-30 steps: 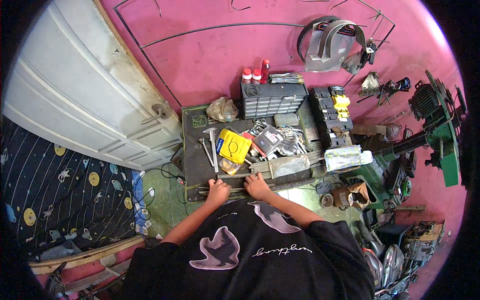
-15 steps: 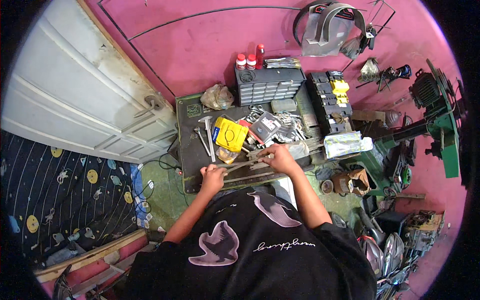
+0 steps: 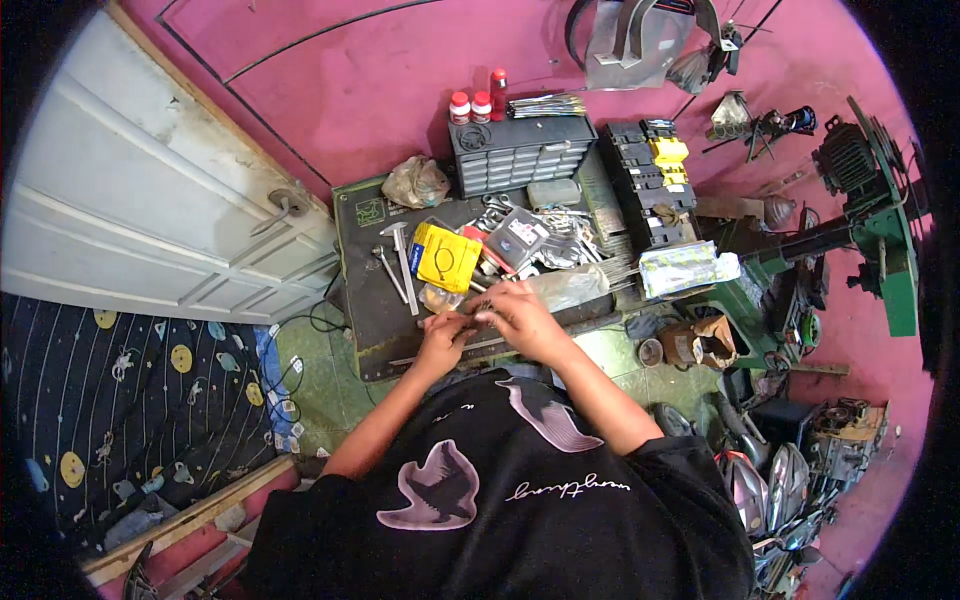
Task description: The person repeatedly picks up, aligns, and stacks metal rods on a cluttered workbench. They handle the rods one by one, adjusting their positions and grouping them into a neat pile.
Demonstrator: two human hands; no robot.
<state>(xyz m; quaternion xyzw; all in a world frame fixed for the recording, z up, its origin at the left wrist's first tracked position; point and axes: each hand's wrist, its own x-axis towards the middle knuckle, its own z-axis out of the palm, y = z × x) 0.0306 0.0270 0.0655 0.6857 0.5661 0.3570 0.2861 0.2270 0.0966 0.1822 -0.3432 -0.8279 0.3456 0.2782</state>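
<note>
At the front of the workbench both my hands are close together around a small bundle of thin grey-brown rods (image 3: 481, 310). My left hand (image 3: 441, 340) is closed, its fingers curled at the lower left side of the rods. My right hand (image 3: 520, 319) pinches them from the right, and the fingers hide most of their length. Just beyond the hands are a yellow packet (image 3: 444, 258) and a small clear bag. A clear plastic sleeve (image 3: 572, 287) lies right of my right hand, with thin rods sticking out of its far end.
A caliper (image 3: 402, 265) and a wrench (image 3: 389, 276) lie at the left, several spanners and a grey-lidded box (image 3: 517, 238) behind. Farther back stand a drawer cabinet (image 3: 525, 165) and black-and-yellow cases (image 3: 648, 185). A white door (image 3: 170, 190) is left; a green machine (image 3: 886, 260) stands right.
My hands have come together, the right one moving left toward the left one. The rods, stretched sideways between the hands before, are now mostly hidden by the fingers. The view has shifted slightly.
</note>
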